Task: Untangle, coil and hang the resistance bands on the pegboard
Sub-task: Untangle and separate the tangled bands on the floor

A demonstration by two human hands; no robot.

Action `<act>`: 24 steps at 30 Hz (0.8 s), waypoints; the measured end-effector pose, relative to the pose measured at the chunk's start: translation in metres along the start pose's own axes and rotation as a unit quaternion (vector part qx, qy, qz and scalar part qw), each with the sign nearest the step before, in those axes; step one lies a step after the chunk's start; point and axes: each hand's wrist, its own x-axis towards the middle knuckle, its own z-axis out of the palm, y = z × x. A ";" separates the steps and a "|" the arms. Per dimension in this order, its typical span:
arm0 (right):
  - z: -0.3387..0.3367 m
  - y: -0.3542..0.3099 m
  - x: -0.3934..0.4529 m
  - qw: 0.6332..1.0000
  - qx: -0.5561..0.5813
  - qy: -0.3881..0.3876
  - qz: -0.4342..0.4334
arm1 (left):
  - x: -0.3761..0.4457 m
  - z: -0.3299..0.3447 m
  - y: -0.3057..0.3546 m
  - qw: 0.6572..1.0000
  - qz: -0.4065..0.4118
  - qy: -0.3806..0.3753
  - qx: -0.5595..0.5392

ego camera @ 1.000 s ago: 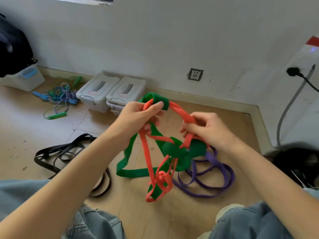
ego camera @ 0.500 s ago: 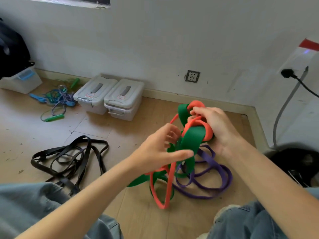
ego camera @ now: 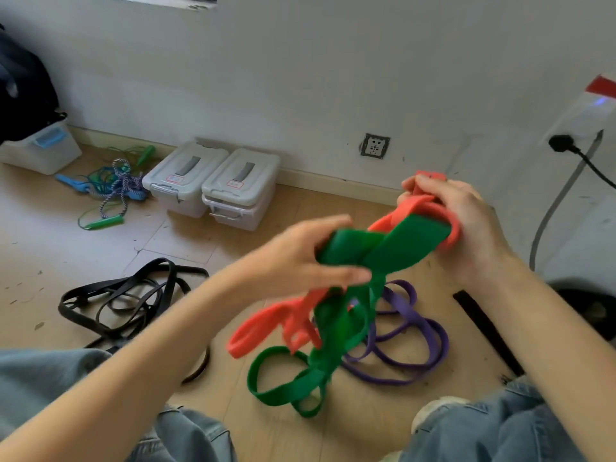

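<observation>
A wide green band point(ego camera: 386, 248) and a narrower orange band point(ego camera: 266, 328) are tangled together and held up above the wooden floor. My left hand point(ego camera: 300, 258) pinches the green band near its folded top. My right hand point(ego camera: 463, 221) is closed around the bunched orange and green loops at the upper right. The loose ends hang down blurred beneath my hands. A purple band point(ego camera: 416, 348) lies in loops on the floor below. A black band point(ego camera: 123, 295) lies in a heap at the left. No pegboard is in view.
Two grey lidded boxes point(ego camera: 213, 181) stand by the wall, with tangled skipping ropes point(ego camera: 113, 188) to their left and a clear bin point(ego camera: 43, 145) beyond. A wall socket point(ego camera: 375, 146) and a cable point(ego camera: 560, 195) are at the right. My knees in jeans point(ego camera: 493, 425) frame the bottom.
My right hand has lifted the bunched bands up and to the right. My left hand has slid along the green band, pulling it wider; the hanging loops swing.
</observation>
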 end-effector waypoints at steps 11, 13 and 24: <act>-0.020 0.050 0.011 0.977 -0.146 0.027 0.150 | -0.018 -0.037 -0.011 0.969 -0.101 0.092 0.207; -0.021 0.053 0.013 0.965 -0.201 -0.005 0.170 | -0.017 -0.043 0.003 0.990 -0.066 0.118 0.050; -0.019 0.061 0.003 0.909 -0.179 -0.359 0.116 | -0.013 -0.033 0.014 0.981 -0.058 0.186 -0.021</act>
